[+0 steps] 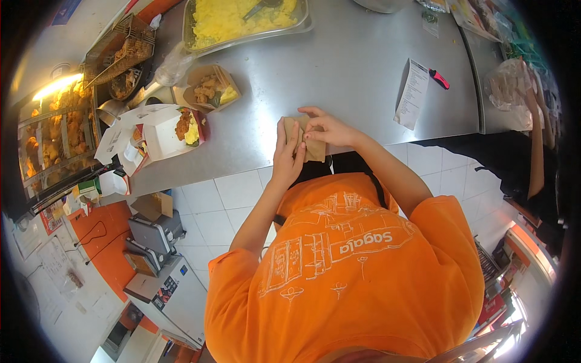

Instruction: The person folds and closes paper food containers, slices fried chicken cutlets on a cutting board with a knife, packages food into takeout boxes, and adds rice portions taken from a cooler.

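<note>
A folded piece of brown paper (315,150) is between my hands at the front edge of the steel worktop (345,81). My left hand (288,152) lies flat along its left side, the fingers pressing on it. With thumb and fingers, my right hand (330,129) grips the upper right part of the paper. Whether anything is inside the paper cannot be seen. To the left stands an open white takeaway box (161,131) with fried chicken and yellow rice at one end. Behind it is a brown paper box (225,78) with chicken pieces and yellow rice.
A metal tray (247,38) of yellow rice with a dark spoon sits at the back. Wire fry baskets (120,50) and a lit chicken display (56,140) fill the left. A printed slip (412,95) and pink highlighter (439,79) lie right, near another person's arm (536,149).
</note>
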`<move>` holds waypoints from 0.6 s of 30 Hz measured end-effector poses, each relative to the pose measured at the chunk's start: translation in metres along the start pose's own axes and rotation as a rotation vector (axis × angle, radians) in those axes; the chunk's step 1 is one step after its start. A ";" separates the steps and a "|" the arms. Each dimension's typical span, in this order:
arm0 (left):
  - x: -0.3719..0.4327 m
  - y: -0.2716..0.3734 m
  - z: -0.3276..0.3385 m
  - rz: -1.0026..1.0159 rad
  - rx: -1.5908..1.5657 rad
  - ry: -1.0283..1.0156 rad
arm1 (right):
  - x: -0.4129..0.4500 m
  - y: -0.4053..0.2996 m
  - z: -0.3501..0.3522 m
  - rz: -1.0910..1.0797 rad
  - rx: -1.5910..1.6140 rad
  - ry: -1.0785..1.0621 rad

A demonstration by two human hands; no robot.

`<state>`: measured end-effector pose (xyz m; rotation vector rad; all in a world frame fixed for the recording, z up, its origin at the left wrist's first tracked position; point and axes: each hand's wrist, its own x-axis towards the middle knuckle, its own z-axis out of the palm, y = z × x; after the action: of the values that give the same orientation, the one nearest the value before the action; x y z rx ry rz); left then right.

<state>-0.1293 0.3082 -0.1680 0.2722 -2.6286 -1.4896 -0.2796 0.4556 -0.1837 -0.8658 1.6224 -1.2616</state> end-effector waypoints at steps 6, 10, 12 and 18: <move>0.000 -0.007 0.002 0.050 0.042 0.019 | -0.001 0.004 -0.001 -0.036 0.027 0.015; 0.001 -0.009 0.005 0.046 0.041 0.036 | 0.000 0.006 0.001 -0.015 0.005 0.038; 0.000 -0.007 0.007 0.041 0.046 0.047 | 0.000 0.005 0.004 -0.023 -0.078 0.072; 0.000 -0.011 0.008 0.075 0.118 0.069 | -0.002 0.007 -0.002 0.035 -0.047 -0.037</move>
<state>-0.1295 0.3092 -0.1812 0.2285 -2.6445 -1.2816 -0.2807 0.4601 -0.1896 -0.8806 1.6367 -1.1805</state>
